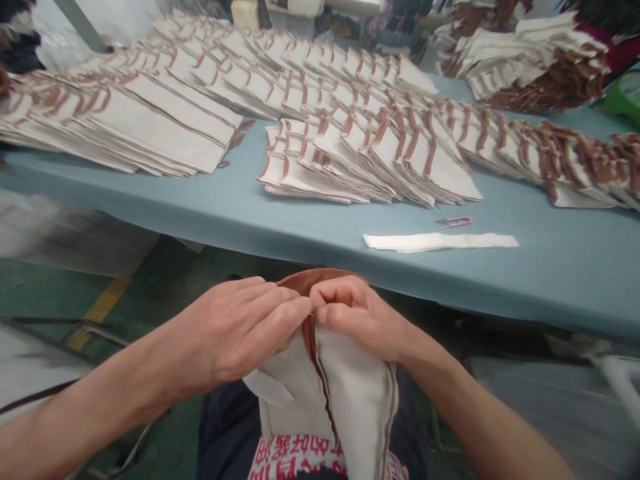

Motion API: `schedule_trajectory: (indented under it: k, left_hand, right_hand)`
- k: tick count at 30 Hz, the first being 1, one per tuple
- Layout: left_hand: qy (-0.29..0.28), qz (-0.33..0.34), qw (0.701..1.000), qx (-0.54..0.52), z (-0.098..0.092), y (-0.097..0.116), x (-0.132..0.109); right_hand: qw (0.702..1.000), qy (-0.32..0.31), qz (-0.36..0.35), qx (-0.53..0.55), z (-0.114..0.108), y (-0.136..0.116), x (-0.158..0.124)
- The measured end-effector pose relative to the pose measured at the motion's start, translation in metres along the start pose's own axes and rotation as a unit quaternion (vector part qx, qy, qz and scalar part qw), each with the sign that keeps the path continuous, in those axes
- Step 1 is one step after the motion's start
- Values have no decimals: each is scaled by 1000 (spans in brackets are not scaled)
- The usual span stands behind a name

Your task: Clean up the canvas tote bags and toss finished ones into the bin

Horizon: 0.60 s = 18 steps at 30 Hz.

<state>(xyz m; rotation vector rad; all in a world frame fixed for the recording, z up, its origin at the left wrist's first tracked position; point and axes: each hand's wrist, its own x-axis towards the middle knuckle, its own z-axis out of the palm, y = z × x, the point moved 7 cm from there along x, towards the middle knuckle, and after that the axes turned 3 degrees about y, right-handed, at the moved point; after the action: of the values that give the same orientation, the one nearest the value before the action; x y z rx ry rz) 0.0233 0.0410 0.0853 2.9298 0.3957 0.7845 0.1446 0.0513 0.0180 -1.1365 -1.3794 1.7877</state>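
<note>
My left hand (pixel 260 327) and my right hand (pixel 355 320) meet over my lap, fingertips pinched together at the upper edge of a cream fabric piece with brown trim (pixel 357 393). A dark brown seam runs down its middle, and a curved brown band (pixel 325 275) shows behind my fingers. Below my left hand, a loose cream flap (pixel 270 388) sticks out to the side. What lies exactly between the fingertips is hidden. The lower part of the fabric hangs over cloth with red lettering (pixel 300 457).
Pink-handled thread snips (pixel 457 221) and white fabric strips (pixel 440 241) lie near the front edge of the blue-covered table (pixel 320 230). Overlapping stacks of brown-edged cream pieces (pixel 370 153) spread across it. Another heap (pixel 540 67) stands at the back right.
</note>
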Motion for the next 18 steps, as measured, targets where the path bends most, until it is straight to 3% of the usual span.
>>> schedule_trajectory:
  k: [8,13,16,18]
  left_hand:
    - [39,-114,993,-16,1,-7,-9]
    - [-53,-183,975,-114,5,-18,-10]
    - [-91,-159,972,-145,9,-19,-8]
    - [-102,-126,981,-109,14,-18,-10]
  right_hand:
    - [975,61,-74,-199,-7,-21,-13]
    - [937,79,-185,-286,-2,-40,-23]
    - [909,92,-225,-339,0,-45,-27]
    - [889,95,-245,-375,2,-47,-30]
